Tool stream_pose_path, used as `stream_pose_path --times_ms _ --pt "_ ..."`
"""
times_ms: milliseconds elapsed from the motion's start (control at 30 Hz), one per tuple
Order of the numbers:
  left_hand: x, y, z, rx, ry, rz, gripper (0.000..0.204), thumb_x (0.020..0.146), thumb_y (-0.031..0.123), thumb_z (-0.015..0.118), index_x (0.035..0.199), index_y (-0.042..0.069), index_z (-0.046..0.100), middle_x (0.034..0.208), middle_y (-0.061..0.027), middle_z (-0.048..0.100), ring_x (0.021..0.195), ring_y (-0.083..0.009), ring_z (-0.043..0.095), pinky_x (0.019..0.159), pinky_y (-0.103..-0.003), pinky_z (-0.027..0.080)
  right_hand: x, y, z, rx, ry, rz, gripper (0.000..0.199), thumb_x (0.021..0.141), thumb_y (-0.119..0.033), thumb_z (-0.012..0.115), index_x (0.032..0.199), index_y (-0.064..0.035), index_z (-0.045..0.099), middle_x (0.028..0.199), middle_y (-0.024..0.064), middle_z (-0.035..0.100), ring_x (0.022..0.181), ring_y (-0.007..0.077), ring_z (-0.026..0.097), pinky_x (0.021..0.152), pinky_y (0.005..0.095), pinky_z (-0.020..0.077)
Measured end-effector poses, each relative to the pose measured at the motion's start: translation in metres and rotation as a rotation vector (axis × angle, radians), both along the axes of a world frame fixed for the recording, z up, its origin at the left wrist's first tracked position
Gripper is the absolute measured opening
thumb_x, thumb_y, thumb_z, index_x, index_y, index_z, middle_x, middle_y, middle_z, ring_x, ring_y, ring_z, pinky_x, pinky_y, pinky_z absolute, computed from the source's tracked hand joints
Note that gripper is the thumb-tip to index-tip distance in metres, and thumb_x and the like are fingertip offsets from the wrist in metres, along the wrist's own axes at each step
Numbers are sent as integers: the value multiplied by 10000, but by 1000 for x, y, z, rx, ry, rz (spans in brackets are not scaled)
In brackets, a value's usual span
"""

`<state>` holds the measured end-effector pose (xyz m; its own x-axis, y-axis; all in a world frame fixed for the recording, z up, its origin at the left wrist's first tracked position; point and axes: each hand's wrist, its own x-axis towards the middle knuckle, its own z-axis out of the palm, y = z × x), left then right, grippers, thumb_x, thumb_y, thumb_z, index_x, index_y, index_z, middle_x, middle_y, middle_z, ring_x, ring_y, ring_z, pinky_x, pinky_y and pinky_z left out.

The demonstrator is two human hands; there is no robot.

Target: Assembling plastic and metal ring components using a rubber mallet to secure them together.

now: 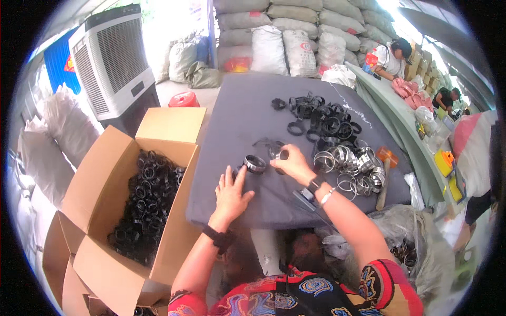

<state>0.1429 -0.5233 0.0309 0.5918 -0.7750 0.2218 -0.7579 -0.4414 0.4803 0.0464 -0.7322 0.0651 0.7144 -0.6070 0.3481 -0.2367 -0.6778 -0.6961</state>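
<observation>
A black ring with a silver metal band (pixel 255 165) lies near the middle of the grey padded table. Close to its left edge is my left hand (pixel 230 196), fingers spread over the tabletop and gripping nothing. My right hand (pixel 295 164) is closed on another ring (pixel 275 152), partly hidden by the fingers and smeared by motion. Farther back lies a pile of black rings (pixel 329 120). Beside my right wrist is a heap of shiny metal rings (pixel 353 167), with an orange-headed mallet (pixel 386 158) at its right side.
An open cardboard box (pixel 108 179) full of black rings stands left of the grey table (pixel 226 116). Behind it is an air cooler (pixel 113 63). Stuffed sacks (pixel 300 52) are stacked at the back. Two people work at a long table (pixel 387 102) on the right.
</observation>
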Motion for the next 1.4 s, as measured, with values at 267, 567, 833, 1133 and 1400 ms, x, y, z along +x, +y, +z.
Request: stream_pose_path --times_ms 267,567,833,1133,1400 --pt "28 -49 13 118 9 -47 875 802 310 681 1502 241 160 1529 -249 113 1372 -473 198 1056 -610 233 64 -63 -18 153 142 46 758 714 -506 711 1140 95 530 1098 262 619 1049 356 606 892 407 474" --pt "-32 -4 -7 -216 -64 34 665 798 281 682 1366 56 417 1443 -238 320 1337 -420 284 1084 -513 245 70 -151 -17 -237 731 -240 379 825 -71 493 1179 11 598 1232 245 563 1184 410 510 1012 429 415" --pt "-20 -9 -24 -274 -99 72 595 803 250 666 1297 -8 458 1392 -253 390 1307 -424 331 1070 -525 263 45 -137 34 -220 55 -129 164 671 -92 709 792 4 655 798 190 672 771 305 669 671 392 538" --pt "-54 2 -5 -670 139 -157 666 863 223 602 1405 -37 315 1407 -246 383 1303 -411 342 1095 -457 261 -98 17 107 589 -31 406 358 861 -55 554 1213 1 531 816 32 583 680 104 598 508 213 478" --pt "-98 37 -29 -477 1115 -439 241 929 192 570 803 -2 639 721 -30 610 698 -93 539 692 -264 441 -138 42 22 678 17 370 259 902 -118 589 1128 9 600 924 45 619 782 131 607 529 232 506"
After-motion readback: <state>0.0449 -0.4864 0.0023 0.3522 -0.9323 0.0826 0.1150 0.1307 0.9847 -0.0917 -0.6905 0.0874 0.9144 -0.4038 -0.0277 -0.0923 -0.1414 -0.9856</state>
